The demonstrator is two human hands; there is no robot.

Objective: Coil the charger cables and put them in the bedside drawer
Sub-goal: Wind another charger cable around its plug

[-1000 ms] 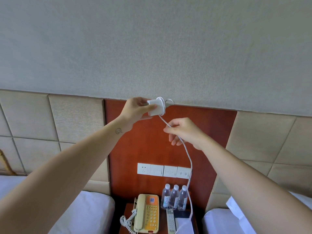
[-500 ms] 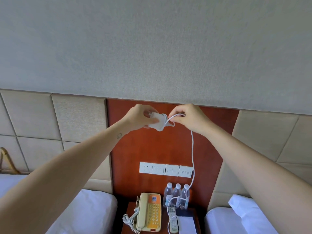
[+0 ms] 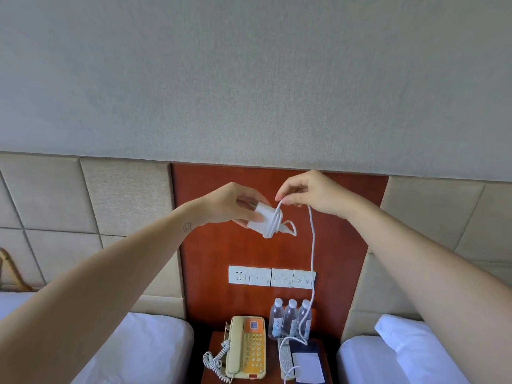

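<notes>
My left hand grips a white charger block held up in front of the red wooden headboard panel. A few turns of the white cable wrap round the block's right end, with a small loop sticking out to the right. My right hand pinches the cable just above and right of the block. From that pinch the loose cable hangs straight down past the wall sockets to the bedside table. No drawer is in view.
On the bedside table stand a beige and orange telephone, three water bottles, a remote control and a white card. A row of wall sockets and switches sits above. White beds flank the table.
Both hands have come down a little in front of the panel. My right hand carried the cable from below the block up and over it, adding a turn.
</notes>
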